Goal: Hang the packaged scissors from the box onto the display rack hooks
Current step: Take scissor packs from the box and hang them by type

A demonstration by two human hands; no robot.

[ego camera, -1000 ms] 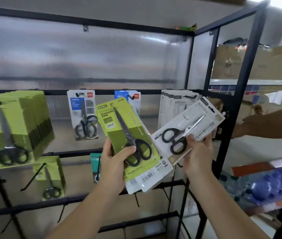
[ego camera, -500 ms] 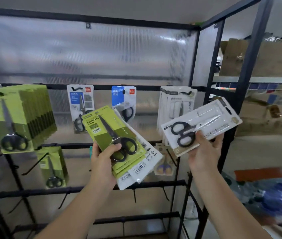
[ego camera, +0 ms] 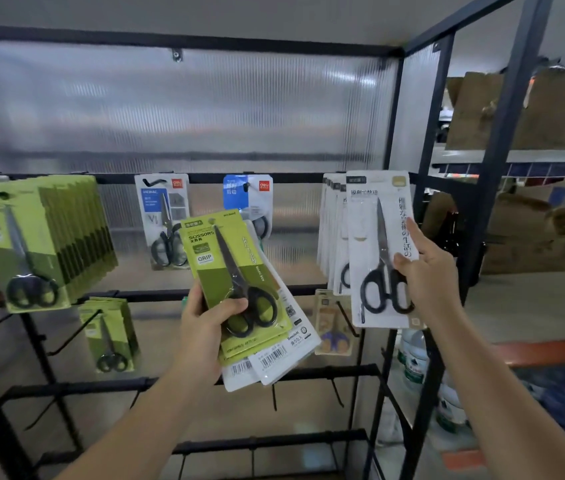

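Observation:
My left hand (ego camera: 205, 327) grips a fanned stack of scissor packs (ego camera: 239, 282), green cards on top and white ones beneath, held in front of the rack's middle. My right hand (ego camera: 426, 271) pinches a single white scissor pack (ego camera: 374, 237) by its right edge and holds it upright against the row of white packs (ego camera: 331, 233) hanging on the upper right hook. Whether its hole is on the hook is hidden. The black display rack (ego camera: 274, 178) carries a thick row of green packs (ego camera: 42, 237) at the left.
Two blue-labelled packs (ego camera: 165, 220) (ego camera: 248, 199) hang on the top bar. A small green row (ego camera: 108, 334) and a yellow pack (ego camera: 331, 323) hang on the second bar. Bare hooks (ego camera: 274, 396) stick out lower down. The rack's black post (ego camera: 492, 202) stands at the right, cardboard boxes (ego camera: 544, 237) behind it.
My right hand has turned the white pack from tilted to upright and moved it left up to the hanging white row. My left hand with the stack has stayed roughly in place.

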